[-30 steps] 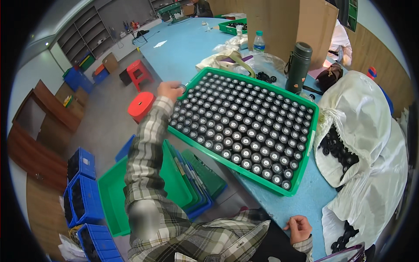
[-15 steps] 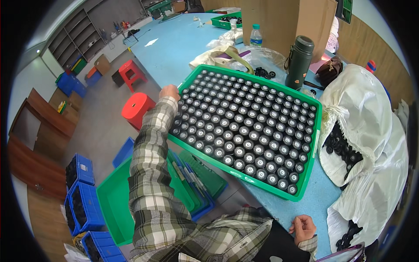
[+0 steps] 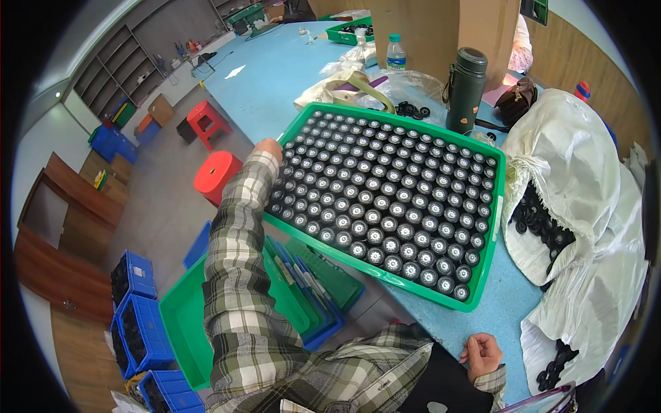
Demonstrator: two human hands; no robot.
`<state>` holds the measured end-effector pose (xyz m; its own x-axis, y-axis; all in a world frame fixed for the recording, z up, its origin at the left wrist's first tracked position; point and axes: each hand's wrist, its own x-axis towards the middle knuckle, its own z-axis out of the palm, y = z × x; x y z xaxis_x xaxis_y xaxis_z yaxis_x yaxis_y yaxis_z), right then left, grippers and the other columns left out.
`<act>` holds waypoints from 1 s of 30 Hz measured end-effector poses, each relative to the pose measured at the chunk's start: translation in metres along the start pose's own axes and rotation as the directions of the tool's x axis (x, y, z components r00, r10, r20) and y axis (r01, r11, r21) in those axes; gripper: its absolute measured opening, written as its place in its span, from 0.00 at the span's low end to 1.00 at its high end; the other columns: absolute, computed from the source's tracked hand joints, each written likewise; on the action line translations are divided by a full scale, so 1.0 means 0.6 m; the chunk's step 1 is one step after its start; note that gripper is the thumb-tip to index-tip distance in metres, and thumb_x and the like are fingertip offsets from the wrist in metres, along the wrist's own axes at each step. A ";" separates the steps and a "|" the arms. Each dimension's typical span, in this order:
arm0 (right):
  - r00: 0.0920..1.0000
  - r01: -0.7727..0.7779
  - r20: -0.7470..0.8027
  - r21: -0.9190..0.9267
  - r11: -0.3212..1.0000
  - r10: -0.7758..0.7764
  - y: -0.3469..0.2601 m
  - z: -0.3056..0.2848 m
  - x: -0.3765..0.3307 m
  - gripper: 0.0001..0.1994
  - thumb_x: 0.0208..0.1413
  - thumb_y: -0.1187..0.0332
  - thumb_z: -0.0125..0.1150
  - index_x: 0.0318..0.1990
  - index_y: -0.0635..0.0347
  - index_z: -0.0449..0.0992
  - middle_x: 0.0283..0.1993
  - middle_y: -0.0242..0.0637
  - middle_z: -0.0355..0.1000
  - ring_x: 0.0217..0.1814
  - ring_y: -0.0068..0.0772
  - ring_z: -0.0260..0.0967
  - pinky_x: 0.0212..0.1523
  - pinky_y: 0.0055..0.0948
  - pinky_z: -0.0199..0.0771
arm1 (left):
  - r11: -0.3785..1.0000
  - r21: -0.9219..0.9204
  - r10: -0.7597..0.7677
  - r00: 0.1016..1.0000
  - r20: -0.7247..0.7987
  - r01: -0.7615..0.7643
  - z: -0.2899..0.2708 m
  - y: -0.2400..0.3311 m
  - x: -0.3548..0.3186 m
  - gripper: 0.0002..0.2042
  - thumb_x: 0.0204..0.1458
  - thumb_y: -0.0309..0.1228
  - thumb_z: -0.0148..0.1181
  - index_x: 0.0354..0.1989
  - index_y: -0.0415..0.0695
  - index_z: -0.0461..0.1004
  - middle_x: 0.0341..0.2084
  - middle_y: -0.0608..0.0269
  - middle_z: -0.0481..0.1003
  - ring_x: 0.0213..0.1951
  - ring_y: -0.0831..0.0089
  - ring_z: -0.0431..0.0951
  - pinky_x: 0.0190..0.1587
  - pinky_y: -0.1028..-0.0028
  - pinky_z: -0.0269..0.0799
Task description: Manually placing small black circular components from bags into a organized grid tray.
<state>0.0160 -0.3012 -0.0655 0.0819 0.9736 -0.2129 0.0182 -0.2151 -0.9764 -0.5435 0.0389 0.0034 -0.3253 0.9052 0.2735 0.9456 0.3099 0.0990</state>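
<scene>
While your left hand grips the far left corner of the green tray, your right hand rests loosely closed on the near edge of the blue desk, holding nothing. One tray lies there, near the desk's near edge, with its left side past the left edge. It is filled with black round parts standing in rows; I count about fourteen rows, but the exact number of parts I cannot tell. One white sack lies open at the right of the tray, just beside it. One dark green flask and one water bottle stand behind the tray. Two red stools stand on the floor at your left.
</scene>
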 end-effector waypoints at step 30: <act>0.987 0.142 0.071 0.021 0.990 -0.143 0.009 -0.009 -0.009 0.05 0.54 0.75 0.51 0.36 0.68 0.65 0.25 0.37 0.68 0.22 0.21 0.66 0.21 0.19 0.71 | 0.907 -0.422 -0.052 0.989 -0.136 -0.010 -0.047 -0.066 -0.078 0.12 0.46 0.20 0.51 0.39 0.42 0.75 0.32 0.55 0.77 0.35 0.63 0.77 0.39 0.68 0.71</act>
<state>0.0213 -0.3080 -0.0696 0.0073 0.9973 -0.0732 0.0089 -0.0732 -0.9973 -0.5657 -0.0235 0.0136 -0.3720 0.8397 0.3957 0.8586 0.1493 0.4905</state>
